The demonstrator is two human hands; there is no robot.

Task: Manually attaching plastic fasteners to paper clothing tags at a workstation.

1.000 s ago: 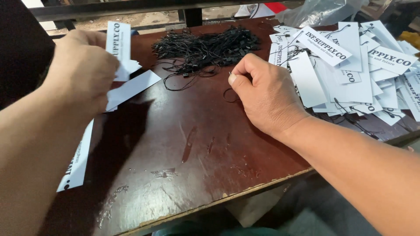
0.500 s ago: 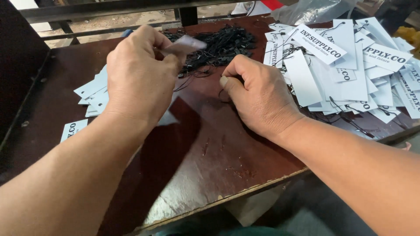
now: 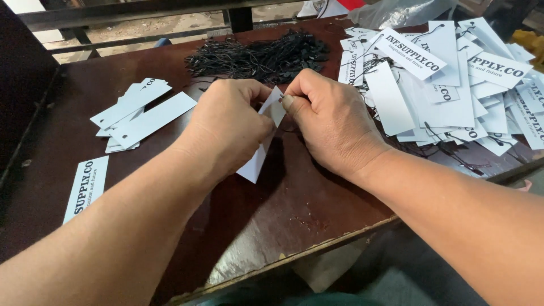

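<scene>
A person's left hand [image 3: 229, 122] and right hand [image 3: 331, 122] meet over the middle of a dark brown table [image 3: 187, 226], both closed on a single white paper tag [image 3: 266, 139]. The left grip pinches the tag's upper part; the tag's lower end hangs down below that hand, slanting toward the table top. The right grip is narrow, thumb and forefinger pressed together at the tag's top edge; whether a string sits between those fingertips is too small to tell.

Just beyond the two grips lies a tangled heap of black strings [image 3: 258, 56]. To the right of the right hand spreads a large pile of white tags with strings [image 3: 447, 90], overlapping loosely and reaching to the table's far edge. To the left of the left hand rests a small stack of plain tags [image 3: 136, 113], and nearer the person, well apart from it, a single printed tag [image 3: 85, 187] lies flat.

The risk, as it looks from here: the tag is thin and held only at its top, so a hard pinch could crease it or tear it near the edge. The right forearm passes close to the big pile, and a sweep could push tags off the table.
</scene>
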